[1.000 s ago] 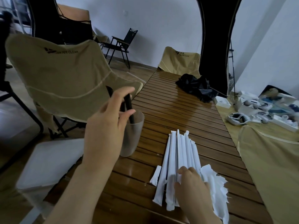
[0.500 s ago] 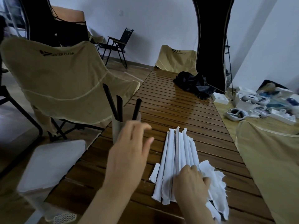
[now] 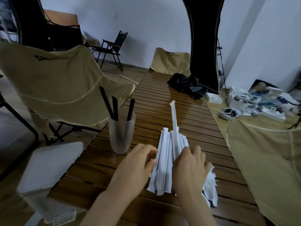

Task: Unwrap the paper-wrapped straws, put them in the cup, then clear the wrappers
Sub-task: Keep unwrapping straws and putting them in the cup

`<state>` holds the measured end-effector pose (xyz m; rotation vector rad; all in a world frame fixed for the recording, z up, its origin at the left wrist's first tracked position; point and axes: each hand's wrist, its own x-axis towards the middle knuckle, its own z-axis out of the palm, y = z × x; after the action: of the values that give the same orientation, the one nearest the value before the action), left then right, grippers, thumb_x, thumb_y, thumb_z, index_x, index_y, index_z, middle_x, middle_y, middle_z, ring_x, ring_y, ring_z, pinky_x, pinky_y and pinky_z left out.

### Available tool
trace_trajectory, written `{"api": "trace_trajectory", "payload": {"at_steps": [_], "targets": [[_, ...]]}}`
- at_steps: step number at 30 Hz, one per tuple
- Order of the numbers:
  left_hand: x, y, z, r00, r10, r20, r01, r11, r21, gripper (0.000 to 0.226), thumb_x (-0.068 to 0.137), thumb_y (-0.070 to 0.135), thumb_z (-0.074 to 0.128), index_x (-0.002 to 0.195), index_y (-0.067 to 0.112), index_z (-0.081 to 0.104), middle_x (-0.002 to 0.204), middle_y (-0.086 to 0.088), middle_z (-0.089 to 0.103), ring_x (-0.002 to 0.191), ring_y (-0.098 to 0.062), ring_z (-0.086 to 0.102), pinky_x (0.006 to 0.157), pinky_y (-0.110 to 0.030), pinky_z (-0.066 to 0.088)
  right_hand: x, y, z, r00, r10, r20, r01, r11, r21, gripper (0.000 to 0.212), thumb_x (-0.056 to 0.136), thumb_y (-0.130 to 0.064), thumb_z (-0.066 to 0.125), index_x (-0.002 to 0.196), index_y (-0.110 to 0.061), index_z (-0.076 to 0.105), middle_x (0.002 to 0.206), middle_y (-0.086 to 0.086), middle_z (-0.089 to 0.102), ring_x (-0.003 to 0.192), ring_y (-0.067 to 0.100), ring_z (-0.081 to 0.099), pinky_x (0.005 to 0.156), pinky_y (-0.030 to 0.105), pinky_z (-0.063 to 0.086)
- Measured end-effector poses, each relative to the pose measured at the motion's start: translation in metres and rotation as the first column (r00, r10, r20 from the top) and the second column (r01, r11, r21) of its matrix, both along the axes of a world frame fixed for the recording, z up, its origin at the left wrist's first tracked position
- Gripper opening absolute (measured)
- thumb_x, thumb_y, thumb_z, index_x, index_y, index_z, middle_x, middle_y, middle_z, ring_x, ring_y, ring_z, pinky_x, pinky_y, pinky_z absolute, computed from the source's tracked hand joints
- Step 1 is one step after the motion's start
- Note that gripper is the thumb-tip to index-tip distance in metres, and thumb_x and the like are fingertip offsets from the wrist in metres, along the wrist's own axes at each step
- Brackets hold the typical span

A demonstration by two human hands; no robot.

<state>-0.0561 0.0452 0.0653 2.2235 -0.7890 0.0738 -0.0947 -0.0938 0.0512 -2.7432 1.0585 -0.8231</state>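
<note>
A frosted plastic cup (image 3: 121,136) stands on the slatted wooden table (image 3: 171,108) with three black straws (image 3: 114,106) leaning in it. A row of white paper-wrapped straws (image 3: 164,162) lies to the right of the cup. My right hand (image 3: 189,170) pinches one wrapped straw (image 3: 174,121) near its base, and that straw tilts up above the others. My left hand (image 3: 135,167) rests at the left edge of the pile with fingers touching the outer wrapper. Torn empty wrappers (image 3: 210,188) lie partly under my right hand.
A white lidded bin (image 3: 50,162) sits low at the left by the table edge. Tan folding chairs (image 3: 53,75) stand left, far and right. A black bundle (image 3: 187,85) lies at the table's far end. White gadgets and boxes (image 3: 244,103) crowd the right surface.
My left hand let go of a black straw in the cup and came back down to the pile. My right hand has lifted one wrapped straw up from the row.
</note>
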Motion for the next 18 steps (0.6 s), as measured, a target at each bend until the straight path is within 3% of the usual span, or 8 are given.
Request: {"api": "trace_trajectory", "payload": {"at_steps": [4,7,9,11,14,18], "targets": [[-0.011,-0.007,0.013,0.999,0.003,-0.044,-0.009,0.990,-0.140,0.046,0.096,0.041,0.045,0.137,0.049,0.028,0.134,0.024,0.040,0.107,0.009,0.047,0.072,-0.003,0.039,-0.020,0.010,0.026,0.984,0.124,0.130,-0.135,0.988,0.079,0.012,0.085,-0.005,0.054,0.078,-0.015,0.052,0.086,0.001,0.046,0.070,0.021,0.044,0.068,0.031,0.026],[-0.023,-0.014,0.020,0.986,0.047,0.159,-0.034,0.996,-0.086,0.051,0.093,0.042,0.046,0.139,0.051,0.026,0.146,0.020,0.027,0.123,0.007,0.034,0.078,0.004,0.027,-0.037,0.009,0.042,0.939,0.250,0.238,-0.288,0.948,0.140,0.016,0.088,0.000,0.053,0.078,-0.012,0.049,0.085,0.001,0.047,0.056,0.014,0.039,0.048,0.024,0.021],[-0.026,-0.017,0.025,0.948,0.089,0.307,-0.074,0.995,-0.060,0.051,0.089,0.037,0.053,0.136,0.047,0.036,0.149,0.010,0.029,0.128,-0.004,0.040,0.091,-0.007,0.030,-0.047,0.004,0.047,0.930,0.295,0.219,-0.330,0.933,0.145,0.018,0.086,0.004,0.049,0.078,-0.012,0.048,0.080,0.000,0.048,0.056,0.015,0.037,0.045,0.025,0.021],[-0.029,-0.019,0.029,0.927,0.117,0.355,-0.109,0.993,-0.041,0.053,0.085,0.032,0.064,0.133,0.044,0.045,0.149,0.004,0.035,0.128,-0.012,0.045,0.093,-0.021,0.038,-0.055,-0.002,0.045,0.928,0.320,0.191,-0.351,0.923,0.159,0.021,0.084,0.006,0.049,0.075,-0.013,0.044,0.069,0.001,0.048,0.055,0.019,0.038,0.047,0.032,0.028],[-0.030,-0.022,0.029,0.880,0.090,0.467,-0.114,0.993,0.022,0.044,0.080,0.032,0.066,0.123,0.038,0.060,0.146,0.000,0.044,0.133,-0.019,0.043,0.099,-0.033,0.033,-0.058,-0.008,0.039,0.907,0.405,0.117,-0.421,0.882,0.211,0.021,0.090,-0.005,0.053,0.074,-0.014,0.043,0.057,0.001,0.048,0.053,0.023,0.047,0.047,0.036,0.038],[-0.026,-0.027,0.019,0.855,0.016,0.518,-0.117,0.979,0.164,0.041,0.070,0.036,0.080,0.110,0.034,0.070,0.130,0.004,0.061,0.128,-0.018,0.051,0.098,-0.035,0.038,-0.050,-0.012,0.052,0.799,0.598,-0.063,-0.559,0.777,0.289,0.013,0.096,-0.024,0.052,0.086,-0.015,0.052,0.073,0.000,0.058,0.064,0.019,0.057,0.058,0.030,0.047]]}}
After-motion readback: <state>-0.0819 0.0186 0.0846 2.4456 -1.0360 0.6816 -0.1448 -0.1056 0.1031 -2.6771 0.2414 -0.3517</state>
